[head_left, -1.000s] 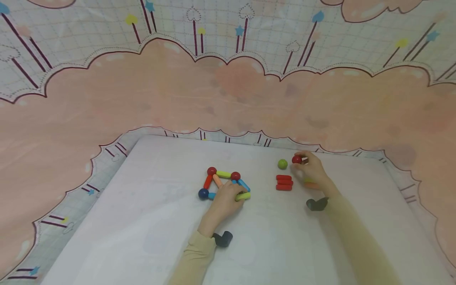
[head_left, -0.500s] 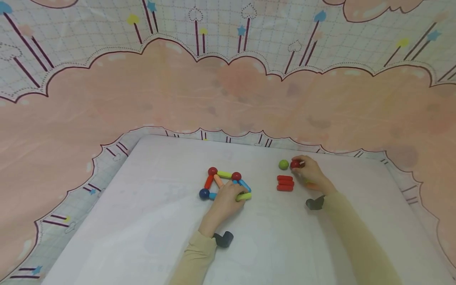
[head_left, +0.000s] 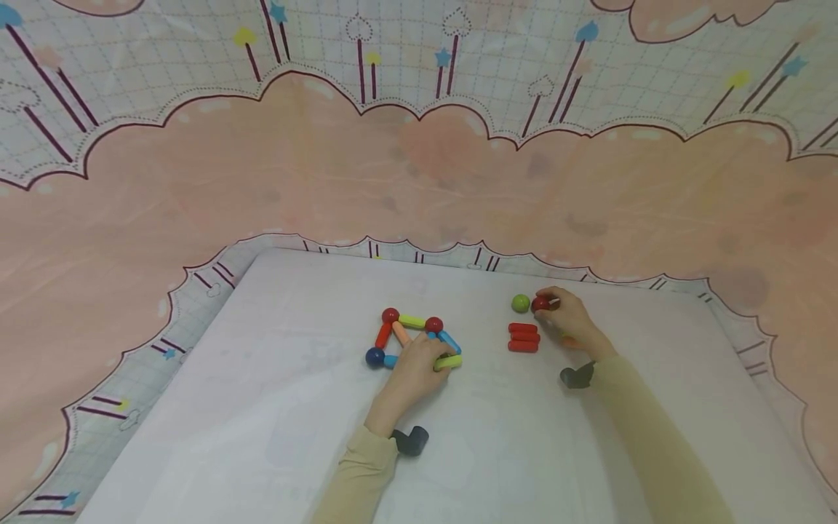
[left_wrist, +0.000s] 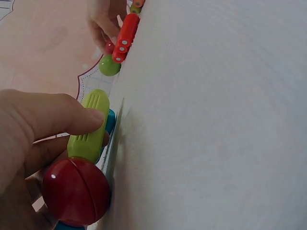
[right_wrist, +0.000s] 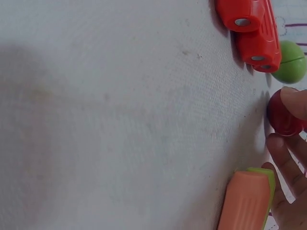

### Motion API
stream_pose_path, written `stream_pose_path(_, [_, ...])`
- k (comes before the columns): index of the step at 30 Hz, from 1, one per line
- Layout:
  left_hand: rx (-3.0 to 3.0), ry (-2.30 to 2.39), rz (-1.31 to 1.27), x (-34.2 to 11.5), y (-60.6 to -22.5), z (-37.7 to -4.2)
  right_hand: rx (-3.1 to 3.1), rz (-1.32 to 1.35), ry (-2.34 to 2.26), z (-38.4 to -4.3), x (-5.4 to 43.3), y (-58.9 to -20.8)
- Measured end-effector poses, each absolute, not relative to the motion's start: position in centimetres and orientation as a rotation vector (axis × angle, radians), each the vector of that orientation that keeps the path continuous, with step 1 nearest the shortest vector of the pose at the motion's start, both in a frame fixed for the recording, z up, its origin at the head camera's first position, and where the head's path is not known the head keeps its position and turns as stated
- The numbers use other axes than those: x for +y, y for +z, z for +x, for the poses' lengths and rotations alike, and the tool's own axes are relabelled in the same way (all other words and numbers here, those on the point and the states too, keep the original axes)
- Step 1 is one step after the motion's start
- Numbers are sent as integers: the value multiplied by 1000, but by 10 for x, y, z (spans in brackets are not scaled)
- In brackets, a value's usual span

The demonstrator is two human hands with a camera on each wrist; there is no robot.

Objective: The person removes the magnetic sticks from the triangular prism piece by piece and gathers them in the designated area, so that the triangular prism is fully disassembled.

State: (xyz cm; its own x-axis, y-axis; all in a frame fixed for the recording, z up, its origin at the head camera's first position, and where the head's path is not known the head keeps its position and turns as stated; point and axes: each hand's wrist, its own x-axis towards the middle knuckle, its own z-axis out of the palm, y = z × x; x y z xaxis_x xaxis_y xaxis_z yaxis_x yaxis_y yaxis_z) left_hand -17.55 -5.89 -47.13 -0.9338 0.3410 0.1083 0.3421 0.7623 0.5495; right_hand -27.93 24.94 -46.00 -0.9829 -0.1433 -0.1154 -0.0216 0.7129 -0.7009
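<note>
My left hand (head_left: 414, 362) pinches a yellow-green magnetic rod (left_wrist: 92, 103) between thumb and fingers. One end of that rod meets a red ball (left_wrist: 76, 191), which the hand covers in the head view. The rod belongs to a flat frame of magnetic sticks and balls, with a dark blue ball (head_left: 375, 357) at its left corner and two red balls along its far side. Over at the right, my right hand (head_left: 571, 319) holds another red ball (right_wrist: 283, 115) at the table surface. A green ball (head_left: 520, 303) sits just left of it.
Several red rods (head_left: 523, 338) lie side by side in front of the green ball. Beneath my right hand are an orange rod (right_wrist: 245, 199) and a yellow-green one, partly hidden. A patterned cloth (head_left: 419, 189) hangs behind the white table (head_left: 262, 437).
My right hand has brought the red ball slightly left and down, closer to the green ball. My left hand has stayed in place on the yellow-green rod.
</note>
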Motion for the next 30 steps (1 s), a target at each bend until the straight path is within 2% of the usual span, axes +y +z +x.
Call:
stream_pose_path(20, [-2924,-936,-574,-57,-470,-173,2865,-205,-1291,-271,255,-447])
stream_pose_path(30, [-2945,-990,-581,-61,-467,-173,2801,-209,-1524,-253,223,-426])
